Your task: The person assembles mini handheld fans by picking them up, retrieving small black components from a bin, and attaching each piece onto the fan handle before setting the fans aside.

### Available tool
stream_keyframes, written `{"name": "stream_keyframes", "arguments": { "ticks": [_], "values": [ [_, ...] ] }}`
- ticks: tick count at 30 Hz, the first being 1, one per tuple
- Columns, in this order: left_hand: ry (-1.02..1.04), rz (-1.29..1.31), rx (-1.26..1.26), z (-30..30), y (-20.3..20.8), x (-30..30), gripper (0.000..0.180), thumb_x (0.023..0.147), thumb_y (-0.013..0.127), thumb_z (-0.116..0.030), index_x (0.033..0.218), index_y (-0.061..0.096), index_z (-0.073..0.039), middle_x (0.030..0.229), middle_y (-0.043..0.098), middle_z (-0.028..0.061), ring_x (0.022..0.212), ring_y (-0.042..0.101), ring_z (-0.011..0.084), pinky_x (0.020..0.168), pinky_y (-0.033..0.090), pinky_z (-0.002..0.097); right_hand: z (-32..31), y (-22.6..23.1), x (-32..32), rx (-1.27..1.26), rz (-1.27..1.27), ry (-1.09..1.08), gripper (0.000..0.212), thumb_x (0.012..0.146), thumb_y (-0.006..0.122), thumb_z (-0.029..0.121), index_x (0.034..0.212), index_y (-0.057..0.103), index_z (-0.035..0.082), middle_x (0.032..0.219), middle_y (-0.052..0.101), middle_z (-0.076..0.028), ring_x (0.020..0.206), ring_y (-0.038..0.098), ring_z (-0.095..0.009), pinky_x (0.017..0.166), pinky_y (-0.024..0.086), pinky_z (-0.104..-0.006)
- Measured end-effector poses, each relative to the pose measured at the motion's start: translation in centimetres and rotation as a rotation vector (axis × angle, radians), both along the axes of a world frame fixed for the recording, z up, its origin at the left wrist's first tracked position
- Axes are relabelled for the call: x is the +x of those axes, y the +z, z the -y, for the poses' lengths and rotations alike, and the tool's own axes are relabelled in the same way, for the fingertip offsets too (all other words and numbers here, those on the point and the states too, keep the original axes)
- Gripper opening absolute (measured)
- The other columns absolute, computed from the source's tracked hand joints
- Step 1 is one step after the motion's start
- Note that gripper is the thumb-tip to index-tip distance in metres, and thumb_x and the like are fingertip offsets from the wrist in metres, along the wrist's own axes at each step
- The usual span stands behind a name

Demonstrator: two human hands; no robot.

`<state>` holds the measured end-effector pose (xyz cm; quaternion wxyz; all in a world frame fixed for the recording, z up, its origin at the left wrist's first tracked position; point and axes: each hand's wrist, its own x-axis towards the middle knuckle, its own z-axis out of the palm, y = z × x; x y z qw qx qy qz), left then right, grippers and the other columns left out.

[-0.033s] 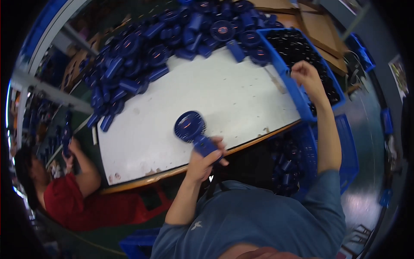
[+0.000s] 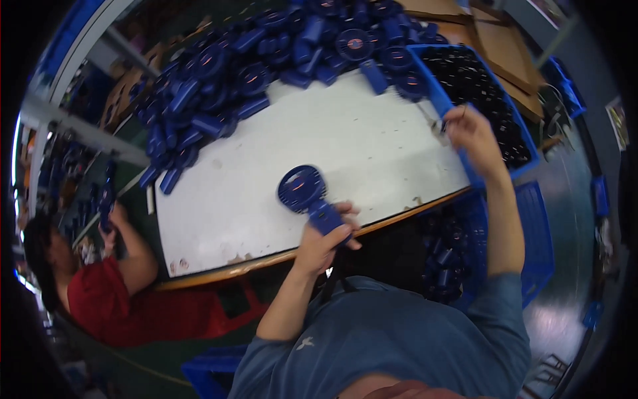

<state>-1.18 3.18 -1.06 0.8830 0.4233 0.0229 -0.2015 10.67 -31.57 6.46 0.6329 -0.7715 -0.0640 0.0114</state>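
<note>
My left hand [image 2: 325, 243] is wrapped round the handle of a dark blue handheld fan [image 2: 302, 189]. The fan's round head points up and away, over the near part of the white tabletop [image 2: 226, 206]. To the right, my right hand [image 2: 473, 138] is raised at the near left wall of a blue bin [image 2: 432, 83] that holds many small black parts [image 2: 475, 83]. Its fingers are pinched together. Something small and dark shows at the fingertips, too blurred to name.
A heap of blue handheld fans [image 2: 254, 78] covers the table's far side. A thin tool-like item [image 2: 427, 114] lies beside the bin. More fans [image 2: 444, 265] and a blue crate [image 2: 537, 229] are below the table. A person in red [image 2: 100, 299] sits at left, holding a fan.
My right hand has come slightly down and nearer along the bin's wall, and its fingertips now hang over the table side. The whole view has shifted a little; my left hand keeps its grip.
</note>
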Motion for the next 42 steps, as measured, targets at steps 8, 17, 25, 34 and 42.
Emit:
{"name": "stream_keyframes", "arguments": {
  "ticks": [8, 17, 25, 34, 42],
  "values": [
    [0.000, -0.047, 0.017, 0.2, 0.1, 0.2, 0.044, 0.090, 0.069, -0.008, 0.127, 0.049, 0.002, 0.103, 0.063, 0.0093, 0.089, 0.066, 0.0173, 0.055, 0.056, 0.0263, -16.3, -3.2, -12.0, -0.281, 0.422, 0.165, 0.035, 0.086, 0.065, -0.003, 0.120, 0.059, -0.002, 0.101, 0.061, -0.013, 0.090, 0.064, -0.025, 0.080, 0.054, -0.0331],
    [-0.251, 0.021, -0.139, -0.6, -0.3, -1.7, 0.046, 0.093, 0.064, -0.039, 0.117, 0.053, 0.000, 0.090, 0.061, 0.0109, 0.081, 0.064, 0.0170, 0.049, 0.056, 0.0261, -17.7, -1.2, -7.7, -0.398, 0.679, 0.388, 0.032, 0.079, 0.073, 0.006, 0.110, 0.066, 0.002, 0.104, 0.064, -0.015, 0.091, 0.064, -0.031, 0.079, 0.054, -0.0382],
    [0.017, -0.169, -0.222, 1.2, 1.1, -1.1, 0.060, 0.101, 0.037, -0.055, 0.132, 0.048, -0.005, 0.129, 0.056, 0.0149, 0.120, 0.056, 0.0267, 0.096, 0.051, 0.0419, -18.3, -2.0, -10.1, -0.568, 0.515, 0.387, 0.054, 0.075, 0.077, 0.019, 0.124, 0.060, 0.007, 0.117, 0.053, -0.016, 0.110, 0.051, -0.034, 0.089, 0.050, -0.0411],
    [0.175, 0.829, 0.909, 3.5, 4.1, -0.1, 0.087, 0.085, 0.068, -0.036, 0.149, 0.026, 0.007, 0.155, 0.019, 0.0318, 0.143, 0.024, 0.0461, 0.117, 0.023, 0.0478, -17.9, -5.9, -14.6, 0.106, -0.074, 0.070, 0.049, 0.082, 0.066, 0.011, 0.127, 0.050, 0.000, 0.104, 0.060, -0.011, 0.095, 0.059, -0.021, 0.083, 0.048, -0.0364],
    [0.761, 0.701, 1.906, -25.8, -2.7, 13.5, 0.064, 0.086, 0.063, -0.018, 0.140, 0.040, 0.009, 0.145, 0.040, 0.0281, 0.139, 0.033, 0.0421, 0.117, 0.024, 0.0487, -1.7, -17.7, -23.7, -0.088, -0.051, -0.572, 0.044, 0.087, 0.057, 0.001, 0.130, 0.049, -0.007, 0.112, 0.059, -0.010, 0.101, 0.054, -0.017, 0.094, 0.042, -0.0299]
  ]
}}
